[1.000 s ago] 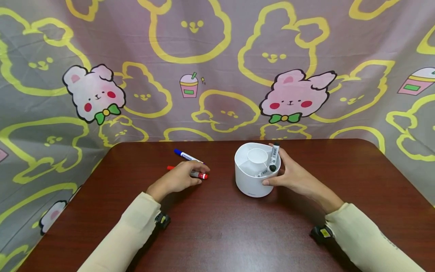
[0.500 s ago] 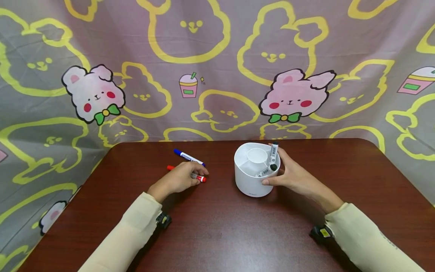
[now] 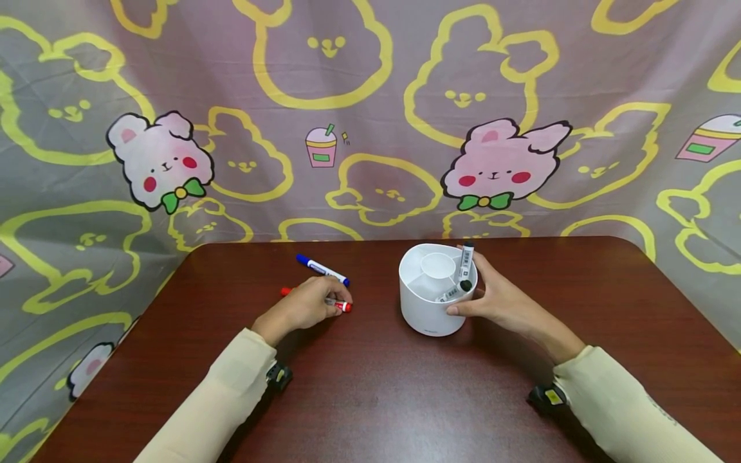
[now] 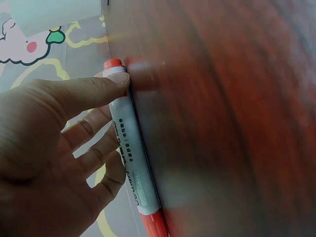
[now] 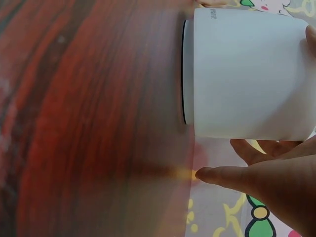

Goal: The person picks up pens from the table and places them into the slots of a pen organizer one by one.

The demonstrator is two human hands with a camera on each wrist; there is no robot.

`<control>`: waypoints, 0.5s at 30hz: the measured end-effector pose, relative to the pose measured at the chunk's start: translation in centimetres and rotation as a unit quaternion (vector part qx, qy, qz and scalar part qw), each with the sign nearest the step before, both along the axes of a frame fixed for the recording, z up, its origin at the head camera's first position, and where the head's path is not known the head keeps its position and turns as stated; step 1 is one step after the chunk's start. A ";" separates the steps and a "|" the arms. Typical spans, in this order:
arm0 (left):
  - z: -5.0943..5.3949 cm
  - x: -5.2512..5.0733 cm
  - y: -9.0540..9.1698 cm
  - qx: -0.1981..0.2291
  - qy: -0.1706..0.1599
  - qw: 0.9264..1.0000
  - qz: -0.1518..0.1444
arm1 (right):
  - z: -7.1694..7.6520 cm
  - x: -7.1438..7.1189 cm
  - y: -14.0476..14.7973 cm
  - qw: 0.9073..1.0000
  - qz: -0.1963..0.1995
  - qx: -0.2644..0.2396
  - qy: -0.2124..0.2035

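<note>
My left hand (image 3: pixel 303 304) pinches a red-and-white marker (image 3: pixel 345 307) low over the table. The left wrist view shows the thumb of that hand (image 4: pixel 44 128) on the marker (image 4: pixel 129 143) near one end, with the other fingers along its far side. A white round holder with compartments (image 3: pixel 431 315) stands to the right; two markers with dark caps, one (image 3: pixel 466 260) more upright and one (image 3: pixel 454 292) slanted, rest in it. My right hand (image 3: pixel 512 308) grips the holder's right side, thumb in front, fingers partly hidden behind. In the right wrist view the holder (image 5: pixel 252 74) is upright.
A blue-and-white marker (image 3: pixel 323 269) lies on the brown table (image 3: pixel 376 392) just beyond my left hand. Behind the table's far edge hangs a patterned curtain (image 3: pixel 382 135).
The red marker has turned slightly in my left hand, its right end shifting nearer to me. More of the blue marker shows. My right hand and the holder have stayed in place.
</note>
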State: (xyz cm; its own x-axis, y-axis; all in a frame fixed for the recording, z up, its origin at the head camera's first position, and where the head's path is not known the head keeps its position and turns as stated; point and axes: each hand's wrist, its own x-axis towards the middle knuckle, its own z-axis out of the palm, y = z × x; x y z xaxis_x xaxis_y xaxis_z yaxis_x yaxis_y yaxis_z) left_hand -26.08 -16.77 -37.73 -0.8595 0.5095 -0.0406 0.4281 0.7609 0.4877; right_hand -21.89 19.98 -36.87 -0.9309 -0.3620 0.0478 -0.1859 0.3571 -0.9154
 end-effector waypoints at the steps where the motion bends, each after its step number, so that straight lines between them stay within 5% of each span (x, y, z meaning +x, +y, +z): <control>1: 0.0 0.0 0.0 0.001 0.003 1.000 -0.001 | 0.0 0.0 0.0 1.000 -0.001 0.002 0.000; 15: 1.1 1.0 0.6 0.031 0.039 0.999 -0.005 | -0.2 0.1 0.0 1.000 -0.028 -0.011 0.000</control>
State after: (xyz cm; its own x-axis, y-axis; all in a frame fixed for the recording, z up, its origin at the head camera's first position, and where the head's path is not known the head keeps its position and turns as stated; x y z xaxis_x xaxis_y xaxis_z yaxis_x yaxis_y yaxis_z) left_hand -25.09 -16.21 -36.61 -0.8537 0.5175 0.0587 0.4741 0.7257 0.4985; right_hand -21.83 20.01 -37.08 -0.9498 -0.3080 0.0548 -0.1656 0.3465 -0.9233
